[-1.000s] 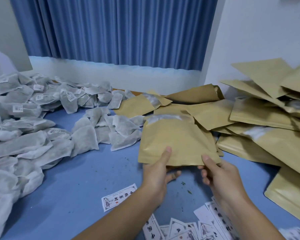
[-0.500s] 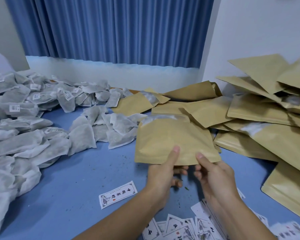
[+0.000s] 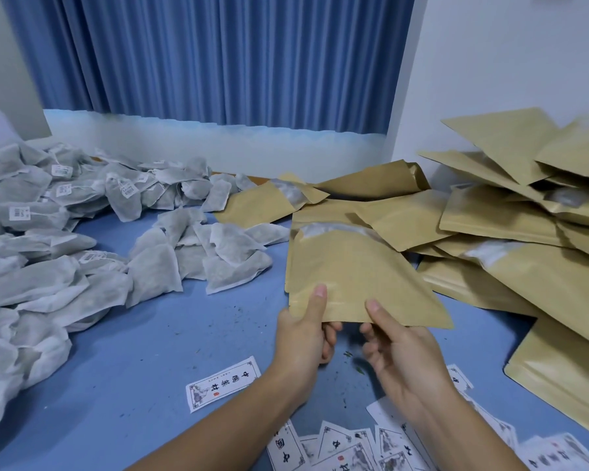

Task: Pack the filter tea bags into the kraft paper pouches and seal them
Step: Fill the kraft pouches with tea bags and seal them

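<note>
- The right hand (image 3: 402, 355) has slid its thumb inward along the near edge of the pouch (image 3: 351, 273), which has barely shifted.
- It and the left hand (image 3: 303, 338) each pinch that edge, thumbs on top, holding the pouch just ahead of them.
- Likely step: readying it for filling. Next: regrip the far mouth, spread it, and fetch tea bags (image 3: 232, 260) from the left.
- The labels (image 3: 223, 382) below the wrists carry Chinese print beginning 中 and a red seal; the tags (image 3: 19, 213) are unreadable.

We count two hands, the left hand (image 3: 301, 338) and the right hand (image 3: 405, 355), pinching one kraft pouch (image 3: 354, 277). We make out at least ten more in the pouch heap (image 3: 541, 277), overlapped past exact counting. The tea bags (image 3: 48, 287) run to several dozen. Printed labels: one lone label (image 3: 223, 384), at least six in the label cluster (image 3: 337, 448).
</note>
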Demonstrator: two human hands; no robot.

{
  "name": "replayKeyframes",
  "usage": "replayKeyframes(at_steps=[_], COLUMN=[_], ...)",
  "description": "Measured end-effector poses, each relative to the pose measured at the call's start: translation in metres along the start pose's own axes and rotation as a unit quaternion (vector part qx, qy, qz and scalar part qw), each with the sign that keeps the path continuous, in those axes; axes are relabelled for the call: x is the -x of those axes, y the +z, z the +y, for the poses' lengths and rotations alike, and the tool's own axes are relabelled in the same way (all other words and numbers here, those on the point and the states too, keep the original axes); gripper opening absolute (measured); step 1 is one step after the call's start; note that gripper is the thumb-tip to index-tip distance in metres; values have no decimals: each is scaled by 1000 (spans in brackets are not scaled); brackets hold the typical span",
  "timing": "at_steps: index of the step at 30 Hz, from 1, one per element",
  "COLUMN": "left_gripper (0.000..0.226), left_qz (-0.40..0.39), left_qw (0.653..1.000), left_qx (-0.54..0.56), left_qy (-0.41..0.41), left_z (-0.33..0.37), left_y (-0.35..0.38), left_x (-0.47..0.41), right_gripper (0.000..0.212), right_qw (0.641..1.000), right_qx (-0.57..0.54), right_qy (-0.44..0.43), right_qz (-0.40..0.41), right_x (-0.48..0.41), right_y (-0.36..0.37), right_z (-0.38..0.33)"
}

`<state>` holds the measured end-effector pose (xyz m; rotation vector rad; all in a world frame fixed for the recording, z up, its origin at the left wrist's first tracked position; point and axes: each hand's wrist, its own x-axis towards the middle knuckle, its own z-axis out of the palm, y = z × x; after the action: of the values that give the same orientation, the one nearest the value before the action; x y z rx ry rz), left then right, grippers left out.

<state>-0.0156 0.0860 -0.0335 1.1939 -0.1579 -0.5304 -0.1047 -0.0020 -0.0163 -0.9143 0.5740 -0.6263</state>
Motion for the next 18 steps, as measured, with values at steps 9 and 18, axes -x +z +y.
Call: replayKeyframes(at_steps=[9,18], left_gripper=[44,25], left_qz=[-22,13], left_qw=[999,998], left_qx=[-18,-23], left_qy=[-15,62], left_z=[5,3], left_y=[-1,6], left_x=[5,8], right_gripper=[28,23], right_qw=[1000,996], right_qx=[27,23], right_qy=[-4,-85], right_qz=[-7,22], right_x=[0,0], right_y=[-1,0], right_z=[-5,-7])
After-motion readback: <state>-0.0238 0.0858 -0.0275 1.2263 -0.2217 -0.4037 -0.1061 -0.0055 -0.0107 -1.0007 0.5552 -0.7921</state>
